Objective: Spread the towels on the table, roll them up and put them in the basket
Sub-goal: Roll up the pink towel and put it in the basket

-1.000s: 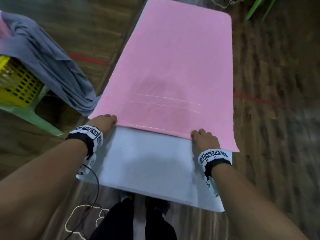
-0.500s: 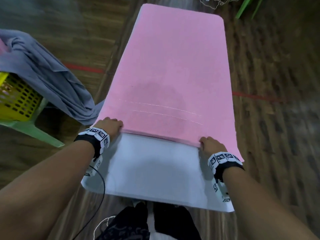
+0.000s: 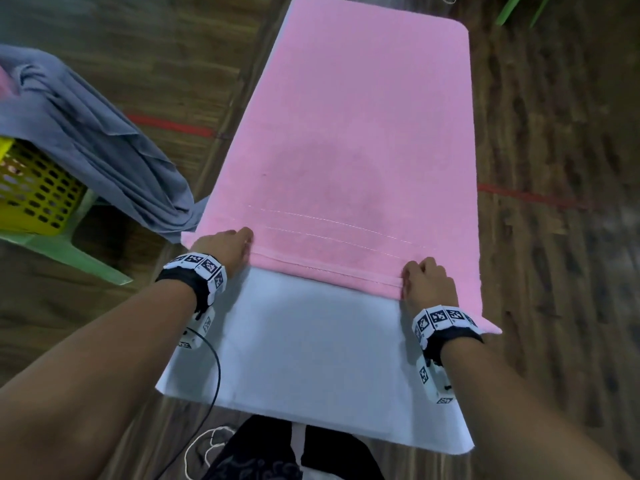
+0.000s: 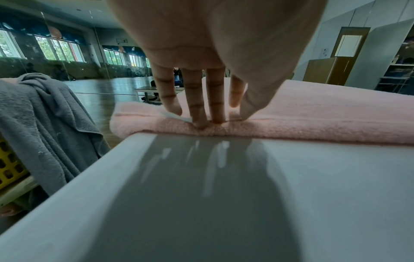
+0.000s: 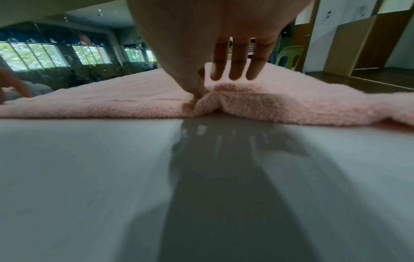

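right now i see a pink towel (image 3: 353, 140) lying flat along the white tabletop (image 3: 304, 355), its pile thick and fuzzy, with two thin stitched lines running across it near the close end. that near edge is turned over into a narrow soft fold. my left hand (image 3: 225, 249) presses on the fold at the left corner, fingers (image 4: 197, 108) reaching down straight onto the terry. my right hand (image 3: 427, 284) pinches the fold near the right side, thumb tucked under a small raised hump of cloth and the other fingers (image 5: 235, 65) laid over it. the tabletop is smooth and glossy enough to mirror both hands. off to the left, a yellow plastic basket (image 3: 33, 192) with a grid of holes sits on a pale green stool (image 3: 74, 251), and a limp grey towel (image 3: 90, 140) drapes over its rim and hangs down toward the wood-plank floor (image 3: 561, 271).
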